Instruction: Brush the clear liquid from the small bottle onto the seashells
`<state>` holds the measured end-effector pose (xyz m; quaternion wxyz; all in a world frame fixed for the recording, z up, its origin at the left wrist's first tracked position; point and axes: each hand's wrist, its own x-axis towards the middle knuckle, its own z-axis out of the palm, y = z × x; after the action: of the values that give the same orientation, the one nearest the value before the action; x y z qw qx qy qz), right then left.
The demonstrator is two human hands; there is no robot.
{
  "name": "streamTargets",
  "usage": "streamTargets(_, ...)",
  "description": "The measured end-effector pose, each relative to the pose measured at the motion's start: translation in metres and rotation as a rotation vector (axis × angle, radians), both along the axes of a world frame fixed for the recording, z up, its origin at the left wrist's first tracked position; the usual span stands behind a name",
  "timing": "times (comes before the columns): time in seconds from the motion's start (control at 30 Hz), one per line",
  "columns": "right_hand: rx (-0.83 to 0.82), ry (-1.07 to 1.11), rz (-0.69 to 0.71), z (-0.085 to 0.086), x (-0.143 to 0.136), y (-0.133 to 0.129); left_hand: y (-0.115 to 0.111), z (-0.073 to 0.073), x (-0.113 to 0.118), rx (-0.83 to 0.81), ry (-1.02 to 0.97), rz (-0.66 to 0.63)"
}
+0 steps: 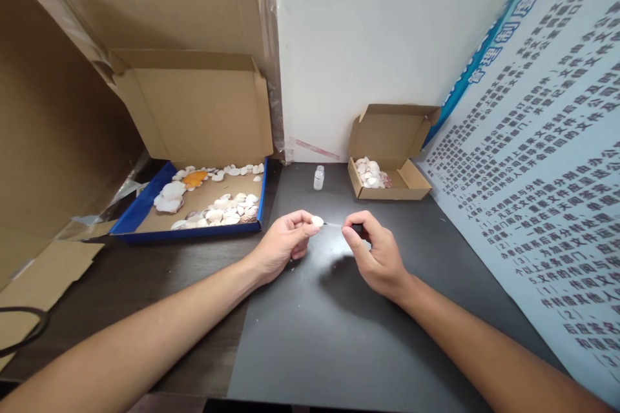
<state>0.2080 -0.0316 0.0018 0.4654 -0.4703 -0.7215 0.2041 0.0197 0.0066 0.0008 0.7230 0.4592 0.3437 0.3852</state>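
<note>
Pinched between the thumb and fingers of my left hand point(289, 237) is a small white seashell point(317, 221). My right hand point(375, 248) grips the black cap point(357, 228) of a small brush point(333, 225), whose thin pale stem points left. The brush's dark tip is at the shell's right edge; whether it touches I cannot tell. Beyond both hands a small clear glass bottle point(318, 178) with a white label stands upright, with no cap on it. Both hands are above the dark grey mat point(310, 342).
At the left, an open blue-edged cardboard box point(261, 206) holds many seashells and an orange scallop shell point(195, 179). A smaller open cardboard box point(394, 193) with shells stands at the back right. A white board point(314, 64) and a printed poster point(542, 161) rise behind and to the right.
</note>
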Motion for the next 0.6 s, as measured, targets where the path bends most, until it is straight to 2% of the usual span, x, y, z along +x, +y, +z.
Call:
streamTargets(0.17,-0.066,-0.039,-0.002,-0.0026,-0.0013,0.0025,-0.0002,-0.0008,-0.0001,0.003,-0.003,-0.003)
streamTargets(0.4,-0.023,0.004,0.038,-0.0012,-0.0012,-0.0009,0.0008,-0.0034,0.0003,0.027,0.032,-0.023)
streamTargets(0.6,-0.034,-0.023,0.006,-0.0015,-0.002,0.0014,0.0005,-0.0016,0.0005,0.046,0.068,-0.021)
